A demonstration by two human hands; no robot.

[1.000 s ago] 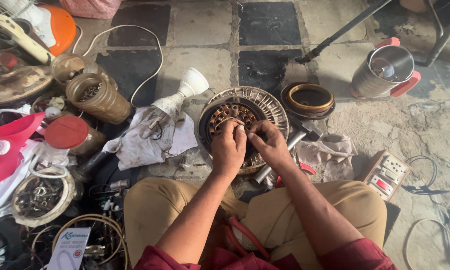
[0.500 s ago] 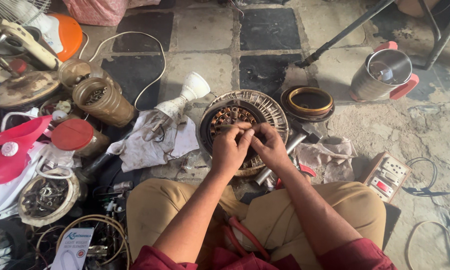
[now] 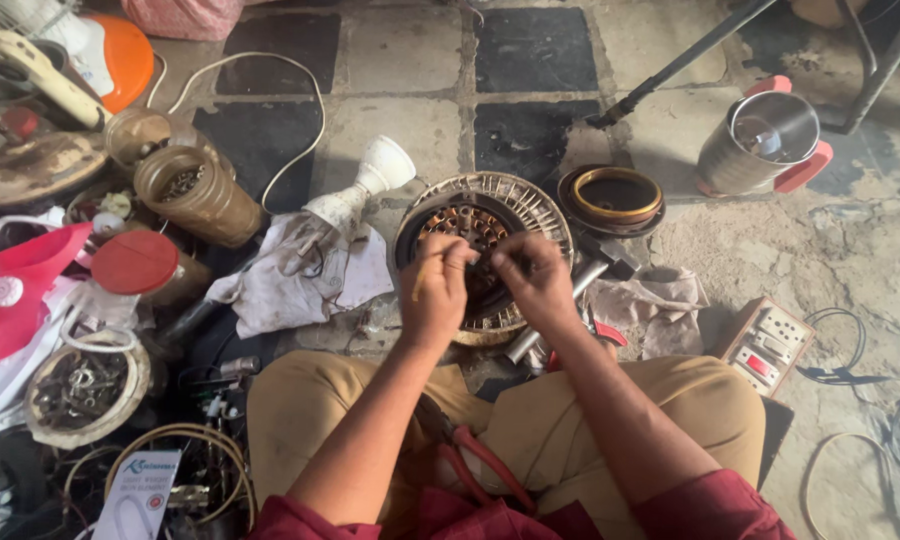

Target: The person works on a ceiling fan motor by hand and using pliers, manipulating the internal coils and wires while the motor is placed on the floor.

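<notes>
Far left of the motor stator [image 3: 485, 250], a pink plastic housing [image 3: 15, 290] and a red-lidded jar [image 3: 140, 265] crowd the floor, then a brown jar of small parts [image 3: 195, 195]. Nearer the stator, a white funnel-shaped fitting [image 3: 365, 185] lies on a grey rag [image 3: 300, 280].

The stator itself lies flat on the floor just ahead of the person's knees, copper windings facing up. The clutter sits close, so a slip could, I'd judge, knock parts loose or nick the thin copper wire.

The left hand [image 3: 435, 295] comes in with fingers curled nearly closed, pinching something thin at the windings; what exactly, too small to tell. The right hand [image 3: 540, 285] sits beside it, fingers bent and pressed on the winding core.

Right of the stator: a dark ring [image 3: 615, 200], a steel jar with pink handles [image 3: 760, 140], and a switch board [image 3: 770, 345].
</notes>
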